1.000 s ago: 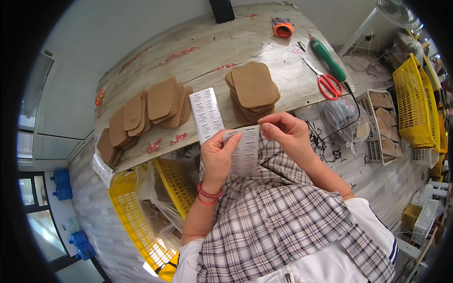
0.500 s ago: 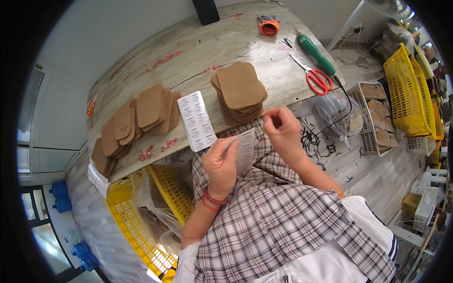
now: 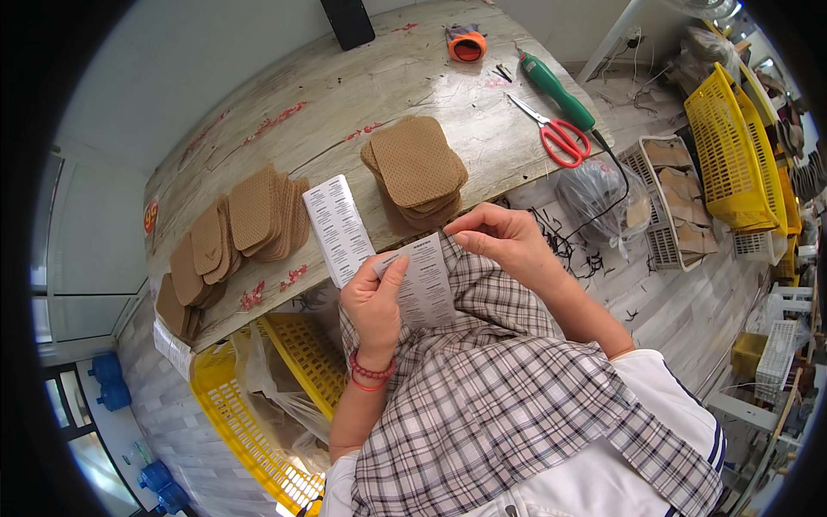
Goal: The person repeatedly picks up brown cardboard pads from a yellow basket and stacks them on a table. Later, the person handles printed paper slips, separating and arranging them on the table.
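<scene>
My left hand (image 3: pixel 372 303) grips a white sheet of labels (image 3: pixel 424 284) printed with rows of small dark text, its thumb on the front near the top left. At the sheet's upper right corner, my right hand (image 3: pixel 510 246) has thumb and forefinger brought together; whatever lies between the tips is too small to make out. A thicker white stack of label sheets (image 3: pixel 334 226) lies at the table edge, just beyond my left hand. Beyond the held sheet stands a pile of brown perforated rounded pads (image 3: pixel 418 164).
More brown pads (image 3: pixel 257 211) lean in a row along the table (image 3: pixel 319 95). Red-handled scissors (image 3: pixel 562 142), a green corded tool (image 3: pixel 556 90) and an orange tape roll (image 3: pixel 466 46) lie farther back. A yellow basket (image 3: pixel 250 422) stands below left; a white crate (image 3: pixel 659 207) stands right.
My right hand has come down and left to the sheet's corner. The held sheet now faces up more flatly, and my left hand has shifted slightly left. The whole view has shifted a little.
</scene>
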Demonstrator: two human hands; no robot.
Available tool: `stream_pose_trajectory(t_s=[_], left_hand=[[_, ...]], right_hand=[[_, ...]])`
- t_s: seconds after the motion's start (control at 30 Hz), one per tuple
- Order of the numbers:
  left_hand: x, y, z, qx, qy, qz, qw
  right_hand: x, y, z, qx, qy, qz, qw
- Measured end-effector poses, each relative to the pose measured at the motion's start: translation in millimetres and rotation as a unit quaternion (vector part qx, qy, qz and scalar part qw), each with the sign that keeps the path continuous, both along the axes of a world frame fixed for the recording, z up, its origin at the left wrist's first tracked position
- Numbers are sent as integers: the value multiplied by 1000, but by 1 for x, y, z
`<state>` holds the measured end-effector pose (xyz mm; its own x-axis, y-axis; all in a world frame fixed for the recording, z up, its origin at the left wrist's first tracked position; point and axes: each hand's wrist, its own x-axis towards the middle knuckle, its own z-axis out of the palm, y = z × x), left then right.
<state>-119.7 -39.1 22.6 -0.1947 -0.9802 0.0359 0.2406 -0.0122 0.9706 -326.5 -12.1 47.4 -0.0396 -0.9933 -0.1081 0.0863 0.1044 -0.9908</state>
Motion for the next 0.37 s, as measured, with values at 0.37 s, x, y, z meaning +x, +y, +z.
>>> stream_pose_trajectory(t_s=[0.37], left_hand=[[-9,8,10,-118,-144,1,982]], right_hand=[[16,0,2,-124,212,-72,967]])
